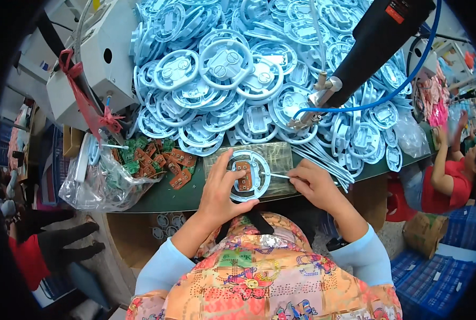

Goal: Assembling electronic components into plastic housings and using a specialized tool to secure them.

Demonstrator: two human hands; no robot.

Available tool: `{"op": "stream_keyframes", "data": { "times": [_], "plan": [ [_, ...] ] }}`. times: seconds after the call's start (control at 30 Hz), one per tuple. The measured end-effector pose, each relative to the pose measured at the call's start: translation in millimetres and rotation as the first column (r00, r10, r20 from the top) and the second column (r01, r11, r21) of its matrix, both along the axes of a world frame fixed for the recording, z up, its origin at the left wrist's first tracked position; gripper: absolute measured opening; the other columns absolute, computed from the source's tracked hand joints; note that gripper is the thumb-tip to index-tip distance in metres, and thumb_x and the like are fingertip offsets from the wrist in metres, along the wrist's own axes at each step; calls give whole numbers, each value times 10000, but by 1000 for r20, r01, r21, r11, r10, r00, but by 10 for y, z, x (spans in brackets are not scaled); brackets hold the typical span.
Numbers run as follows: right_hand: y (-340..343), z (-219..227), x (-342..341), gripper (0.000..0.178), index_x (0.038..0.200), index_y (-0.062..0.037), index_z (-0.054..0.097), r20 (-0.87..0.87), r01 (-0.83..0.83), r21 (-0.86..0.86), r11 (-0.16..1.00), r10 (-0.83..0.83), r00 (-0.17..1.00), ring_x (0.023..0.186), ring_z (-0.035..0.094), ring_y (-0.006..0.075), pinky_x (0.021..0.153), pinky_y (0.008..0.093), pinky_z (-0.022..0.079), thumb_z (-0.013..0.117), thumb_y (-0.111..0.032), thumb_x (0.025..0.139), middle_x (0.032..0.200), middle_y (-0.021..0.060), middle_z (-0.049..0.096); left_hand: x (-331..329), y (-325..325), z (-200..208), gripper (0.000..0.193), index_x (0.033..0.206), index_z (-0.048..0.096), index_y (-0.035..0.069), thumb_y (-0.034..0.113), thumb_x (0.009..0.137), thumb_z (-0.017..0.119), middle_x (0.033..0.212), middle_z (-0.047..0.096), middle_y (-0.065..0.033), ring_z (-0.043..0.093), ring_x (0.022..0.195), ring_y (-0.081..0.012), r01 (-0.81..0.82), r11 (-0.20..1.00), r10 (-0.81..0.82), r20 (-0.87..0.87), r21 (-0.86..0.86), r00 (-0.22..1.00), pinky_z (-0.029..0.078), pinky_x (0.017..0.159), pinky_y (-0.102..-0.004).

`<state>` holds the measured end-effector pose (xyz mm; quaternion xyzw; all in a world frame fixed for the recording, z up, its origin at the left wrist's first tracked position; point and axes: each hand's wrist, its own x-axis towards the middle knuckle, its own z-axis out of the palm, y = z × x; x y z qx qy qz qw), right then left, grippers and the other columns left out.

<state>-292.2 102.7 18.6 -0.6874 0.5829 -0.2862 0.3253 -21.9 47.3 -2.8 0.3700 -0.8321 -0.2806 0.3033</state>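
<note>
1. The left hand [216,188] grasps a pale blue plastic ring [256,182] from its 9 o'clock side, fingers at the upper left and thumb stretched along the lower edge.
2. That ring is in front of the person's body, over a yellowish mat [280,158]; whether it touches the mat, I cannot tell.
3. A brown circuit board [244,181] sits in the ring's left half, a left-hand fingertip over it.
4. The right hand [317,185], at 3 o'clock from the ring, pinches a thin white rod [277,175] between thumb and fingers; its far end reaches the ring's right side.
5. More pale rods [323,164] lie bunched just beyond the right hand, near 3 o'clock.
6. At 12 o'clock rises a big heap of blue plastic parts [224,66].
7. At 1 o'clock, a black tool [374,48] with a metal tip hangs before the heap.
8. At 9 o'clock lie loose brown and green boards [151,158], then a clear plastic bag [97,189].
</note>
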Motion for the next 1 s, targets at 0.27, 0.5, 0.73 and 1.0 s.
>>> {"op": "stream_keyframes", "data": {
  "times": [0.27, 0.5, 0.73, 1.0],
  "plan": [
    [-169, -67, -31, 141, 1009, -31, 681, 64, -138, 74, 988, 134, 989, 781, 611, 292, 691, 353, 482, 646, -77, 880, 885, 110, 572, 45, -69, 8, 640, 1087, 592, 52, 242, 570, 920, 1486, 379, -269, 409, 1357, -453, 31, 999, -30, -6, 35, 1000, 388, 1073, -485],
    [-204, -17, 51, 152, 1016, -64, 697, -45, -123, 15, 992, 123, 991, 807, 628, 295, 694, 366, 492, 674, -91, 868, 906, 94, 593, 48, -94, 11, 647, 1094, 588, 57, 241, 569, 919, 1484, 384, -259, 402, 1359, -452, 57, 998, -57, 2, 12, 998, 364, 1091, -493],
    [-220, -32, 41, 129, 973, -69, 699, -105, -114, -14, 993, 112, 988, 805, 633, 289, 685, 372, 495, 693, -80, 844, 898, 83, 598, 42, -91, 32, 660, 1111, 578, 48, 253, 581, 914, 1483, 366, -273, 387, 1350, -468, 71, 997, -71, 46, 19, 996, 341, 1088, -524],
    [-225, -61, 115, 132, 937, -69, 690, -84, -57, -107, 993, 48, 995, 782, 628, 276, 672, 360, 496, 719, -60, 809, 872, 75, 595, 41, -88, 54, 649, 1100, 581, 48, 246, 580, 915, 1498, 359, -258, 370, 1375, -450, 63, 998, -65, 87, 26, 994, 336, 1102, -512]
  ]
}}
